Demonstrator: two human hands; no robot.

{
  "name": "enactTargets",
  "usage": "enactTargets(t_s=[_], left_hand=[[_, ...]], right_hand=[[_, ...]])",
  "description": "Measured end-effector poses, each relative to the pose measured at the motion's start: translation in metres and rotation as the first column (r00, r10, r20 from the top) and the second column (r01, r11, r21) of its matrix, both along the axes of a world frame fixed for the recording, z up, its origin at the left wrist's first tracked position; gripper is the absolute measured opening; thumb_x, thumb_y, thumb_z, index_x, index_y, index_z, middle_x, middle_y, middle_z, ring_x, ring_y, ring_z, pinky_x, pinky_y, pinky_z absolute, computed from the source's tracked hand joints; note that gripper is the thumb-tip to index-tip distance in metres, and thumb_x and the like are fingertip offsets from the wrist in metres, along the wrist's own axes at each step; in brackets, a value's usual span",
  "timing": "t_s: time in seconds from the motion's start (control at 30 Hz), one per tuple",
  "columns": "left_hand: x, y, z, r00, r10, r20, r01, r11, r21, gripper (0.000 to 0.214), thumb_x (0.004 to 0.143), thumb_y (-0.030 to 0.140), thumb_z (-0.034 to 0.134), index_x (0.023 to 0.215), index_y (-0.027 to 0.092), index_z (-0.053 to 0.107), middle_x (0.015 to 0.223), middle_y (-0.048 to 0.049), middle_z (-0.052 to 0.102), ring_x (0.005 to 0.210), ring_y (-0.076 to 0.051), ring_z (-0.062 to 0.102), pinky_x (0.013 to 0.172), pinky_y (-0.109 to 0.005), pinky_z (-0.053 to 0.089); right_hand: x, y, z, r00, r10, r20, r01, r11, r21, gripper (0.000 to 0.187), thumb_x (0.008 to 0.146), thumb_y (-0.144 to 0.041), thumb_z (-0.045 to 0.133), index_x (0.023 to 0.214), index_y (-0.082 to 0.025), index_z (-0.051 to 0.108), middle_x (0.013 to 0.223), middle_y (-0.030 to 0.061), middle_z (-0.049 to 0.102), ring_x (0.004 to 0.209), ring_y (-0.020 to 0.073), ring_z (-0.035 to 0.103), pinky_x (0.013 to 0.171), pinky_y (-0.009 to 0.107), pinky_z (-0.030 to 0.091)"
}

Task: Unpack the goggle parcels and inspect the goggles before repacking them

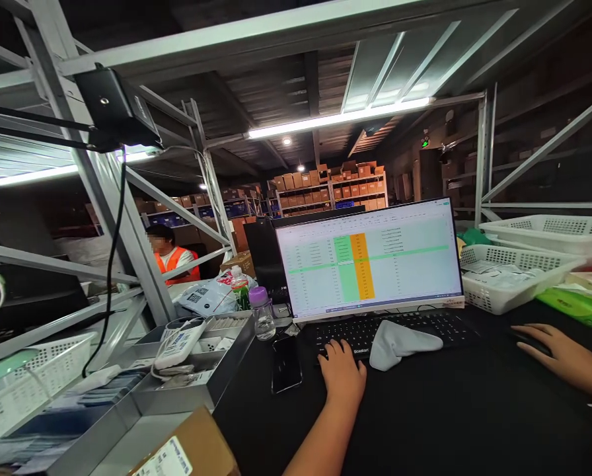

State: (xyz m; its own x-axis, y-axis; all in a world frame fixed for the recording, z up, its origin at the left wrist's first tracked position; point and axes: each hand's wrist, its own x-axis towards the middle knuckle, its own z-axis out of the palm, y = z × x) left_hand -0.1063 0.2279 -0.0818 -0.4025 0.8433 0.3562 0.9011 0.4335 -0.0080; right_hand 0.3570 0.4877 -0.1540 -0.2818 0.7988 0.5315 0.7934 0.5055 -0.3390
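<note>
A spread left hand [343, 375] touched the left end of a crosswise black keyboard [359, 336], lower centre; the right hand [557, 352] clasped a black mouse [534, 342].

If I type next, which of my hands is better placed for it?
Left, most likely: your left hand rests at the left part of the keyboard, while your right hand is on the mouse, beyond the keyboard's right end.
</note>
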Motion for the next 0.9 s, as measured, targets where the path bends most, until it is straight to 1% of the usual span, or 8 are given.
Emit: enactTargets(t_s=[0.07, 0.17, 0.37, 0.47, 0.6, 0.67, 0.77, 0.9], left_hand=[[0.000, 0.001, -0.001, 1.000, 0.001, 0.004, -0.001, 1.000, -0.003, 0.062, 0.089, 0.040, 0.051, 0.144, 0.010, 0.051, 0.145, -0.0226, 0.050, 0.128, -0.038, 0.044, 0.103, -0.056, 0.038], [0.000, 0.001, -0.002, 1.000, 0.007, 0.010, -0.007, 1.000, -0.005, 0.063, 0.089, 0.041, 0.051, 0.144, 0.010, 0.050, 0.145, -0.0227, 0.050, 0.130, -0.038, 0.044, 0.104, -0.056, 0.037], [-0.001, 0.002, -0.002, 1.000, 0.012, 0.004, -0.012, 1.000, -0.009, 0.063, 0.089, 0.041, 0.050, 0.144, 0.011, 0.050, 0.145, -0.0215, 0.051, 0.128, -0.037, 0.045, 0.102, -0.055, 0.037], [-0.001, 0.002, -0.003, 1.000, 0.012, 0.002, -0.012, 1.000, -0.003, 0.062, 0.089, 0.040, 0.050, 0.144, 0.010, 0.050, 0.145, -0.0220, 0.051, 0.129, -0.037, 0.045, 0.103, -0.056, 0.037], [-0.001, 0.001, -0.003, 1.000, 0.004, 0.006, -0.004, 1.000, 0.007, 0.062, 0.089, 0.038, 0.051, 0.143, 0.010, 0.051, 0.145, -0.0225, 0.050, 0.131, -0.037, 0.045, 0.104, -0.057, 0.037], [-0.001, 0.001, -0.002, 1.000, 0.002, 0.006, -0.002, 1.000, 0.012, 0.061, 0.089, 0.038, 0.052, 0.143, 0.010, 0.051, 0.145, -0.0224, 0.051, 0.131, -0.037, 0.045, 0.104, -0.057, 0.037], [-0.001, 0.000, -0.001, 1.000, 0.005, 0.003, -0.005, 1.000, 0.016, 0.061, 0.089, 0.038, 0.052, 0.143, 0.010, 0.051, 0.145, -0.0221, 0.051, 0.130, -0.037, 0.046, 0.104, -0.057, 0.038], [0.000, 0.000, -0.001, 1.000, 0.008, 0.001, -0.008, 1.000, 0.017, 0.061, 0.088, 0.039, 0.054, 0.143, 0.011, 0.052, 0.145, -0.0218, 0.051, 0.130, -0.037, 0.047, 0.104, -0.056, 0.039]], right_hand=[[0.000, 0.000, 0.001, 1.000, 0.003, -0.013, -0.004, 1.000, -0.003, 0.049, 0.076, -0.066, 0.047, 0.117, -0.043, 0.060, 0.117, 0.0020, 0.067, 0.114, 0.0398, 0.064, 0.098, 0.054, 0.048], [0.000, 0.001, 0.000, 0.999, 0.033, -0.004, -0.033, 0.999, 0.017, 0.045, 0.077, -0.066, 0.044, 0.116, -0.049, 0.059, 0.113, -0.0029, 0.069, 0.114, 0.0402, 0.063, 0.098, 0.056, 0.046], [0.006, 0.014, -0.013, 0.997, 0.049, -0.060, -0.048, 0.999, 0.025, 0.040, 0.078, -0.064, 0.049, 0.116, -0.053, 0.057, 0.113, -0.0065, 0.067, 0.113, 0.0409, 0.063, 0.094, 0.057, 0.049], [0.009, 0.020, -0.019, 0.996, 0.057, -0.066, -0.054, 0.998, 0.043, 0.041, 0.079, -0.062, 0.051, 0.116, -0.050, 0.061, 0.117, -0.0041, 0.066, 0.115, 0.0401, 0.063, 0.094, 0.057, 0.051], [0.009, 0.020, -0.016, 0.999, 0.028, -0.043, -0.027, 0.999, 0.019, 0.048, 0.078, -0.064, 0.053, 0.115, -0.039, 0.070, 0.123, 0.0070, 0.065, 0.116, 0.0387, 0.063, 0.096, 0.051, 0.054], [0.007, 0.017, -0.012, 0.999, 0.028, -0.043, -0.027, 0.999, 0.020, 0.049, 0.079, -0.063, 0.052, 0.114, -0.035, 0.072, 0.124, 0.0102, 0.065, 0.116, 0.0377, 0.064, 0.098, 0.049, 0.054], [0.003, 0.012, -0.006, 0.997, 0.041, -0.059, -0.041, 0.999, 0.015, 0.047, 0.079, -0.063, 0.051, 0.109, -0.035, 0.074, 0.120, 0.0102, 0.066, 0.115, 0.0372, 0.065, 0.099, 0.049, 0.054], [0.000, 0.007, -0.001, 0.996, 0.043, -0.077, -0.043, 0.999, 0.005, 0.042, 0.076, -0.062, 0.052, 0.103, -0.038, 0.075, 0.115, 0.0080, 0.068, 0.112, 0.0377, 0.066, 0.098, 0.050, 0.053]])
